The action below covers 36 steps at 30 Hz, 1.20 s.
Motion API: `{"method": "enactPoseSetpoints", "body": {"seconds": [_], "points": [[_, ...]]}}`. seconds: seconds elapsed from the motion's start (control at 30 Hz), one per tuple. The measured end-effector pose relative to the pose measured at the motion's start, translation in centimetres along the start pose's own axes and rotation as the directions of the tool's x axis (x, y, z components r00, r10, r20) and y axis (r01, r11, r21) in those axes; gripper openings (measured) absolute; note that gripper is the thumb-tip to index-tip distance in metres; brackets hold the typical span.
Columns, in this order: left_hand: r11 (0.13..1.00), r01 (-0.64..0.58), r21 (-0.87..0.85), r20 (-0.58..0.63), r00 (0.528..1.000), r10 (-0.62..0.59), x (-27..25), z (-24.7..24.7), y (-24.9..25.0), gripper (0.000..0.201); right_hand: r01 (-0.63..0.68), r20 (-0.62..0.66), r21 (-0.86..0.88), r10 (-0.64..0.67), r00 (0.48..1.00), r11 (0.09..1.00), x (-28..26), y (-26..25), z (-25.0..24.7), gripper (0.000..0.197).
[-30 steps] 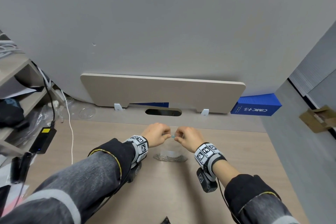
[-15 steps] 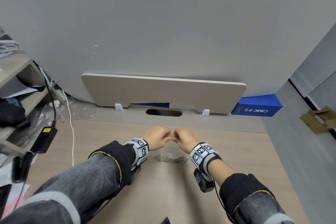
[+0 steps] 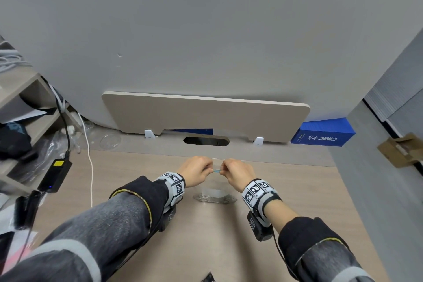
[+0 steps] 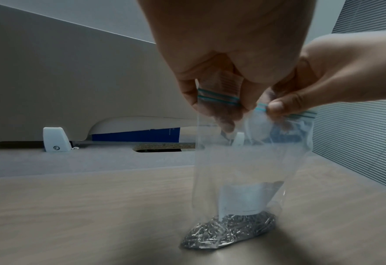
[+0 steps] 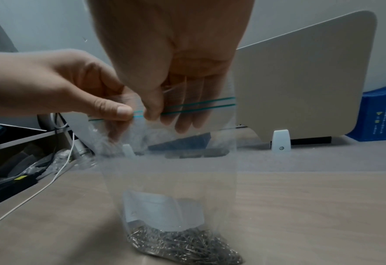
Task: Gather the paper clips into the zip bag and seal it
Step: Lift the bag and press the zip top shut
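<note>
A: Where's the zip bag (image 4: pixel 244 170)?

B: Standing mid-table (image 3: pixel 142 190), well in from the near edge; paper clips (image 4: pixel 228 233) heaped in its bottom.

A: And the hands?

B: Left hand (image 3: pixel 195 173) and right hand (image 3: pixel 238 174) each pinch the teal zip strip (image 5: pixel 198 105), fingers (image 5: pixel 117 111) clamped on it.

A: Best approach?

B: I'd press both tracks together, then slide the pinches outward toward each corner.

Both arms wear dark grey sleeves with lighter grey bands and black cuffs edged in thin yellowish piping. Each wrist carries a white strap (image 3: pixel 174 183) printed with black square markers — beneath it hangs a small black camera block (image 3: pixel 259 228), a black cable trailing back along the forearm.
</note>
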<state>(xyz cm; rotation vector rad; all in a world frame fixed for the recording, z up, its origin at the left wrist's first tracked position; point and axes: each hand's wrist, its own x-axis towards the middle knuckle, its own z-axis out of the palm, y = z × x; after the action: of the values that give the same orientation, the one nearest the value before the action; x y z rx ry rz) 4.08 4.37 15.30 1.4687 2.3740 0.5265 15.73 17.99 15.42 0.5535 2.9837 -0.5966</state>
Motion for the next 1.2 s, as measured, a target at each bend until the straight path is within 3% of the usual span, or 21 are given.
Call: {"method": "enactPoseSetpoints", "body": {"seconds": [0.2,0.33,0.5,0.63,0.87,1.1,1.2], "points": [[0.997,-0.015,0.075,0.013,1.000,0.014,0.3,-0.1,0.5,0.016,-0.026,-0.044,-0.021,0.025,0.999,0.999,0.1,0.4,-0.3,0.013],[0.996,-0.031,0.083,0.037,0.999,0.028,0.5,-0.2,0.7,0.016,-0.023,0.013,0.021,0.023,1.000,0.999,0.1,0.6,-0.2,0.017],[0.997,0.049,0.065,0.030,0.998,-0.051,0.4,-0.5,-0.2,0.014,-0.075,0.030,-0.016,0.075,0.997,0.997,-0.4,2.8,-0.7,0.014],[0.995,0.020,0.097,0.069,0.997,-0.027,0.5,-0.2,0.9,0.020,-0.093,0.045,0.047,0.091,0.995,0.995,-0.5,2.7,-0.8,0.014],[0.996,0.037,0.087,0.062,0.997,-0.042,0.8,-0.2,0.8,0.017,-0.147,0.044,0.189,0.141,0.989,0.971,-0.9,3.0,-1.1,0.019],[0.998,0.058,-0.013,0.127,0.990,-0.056,0.5,-0.7,1.0,0.014,-0.143,0.027,0.180,0.141,0.990,0.973,-1.2,3.6,-1.4,0.022],[0.999,0.030,0.018,0.133,0.991,-0.032,0.4,-0.8,1.1,0.015,-0.134,0.024,0.149,0.131,0.991,0.980,-1.2,3.6,-1.4,0.019]]}}
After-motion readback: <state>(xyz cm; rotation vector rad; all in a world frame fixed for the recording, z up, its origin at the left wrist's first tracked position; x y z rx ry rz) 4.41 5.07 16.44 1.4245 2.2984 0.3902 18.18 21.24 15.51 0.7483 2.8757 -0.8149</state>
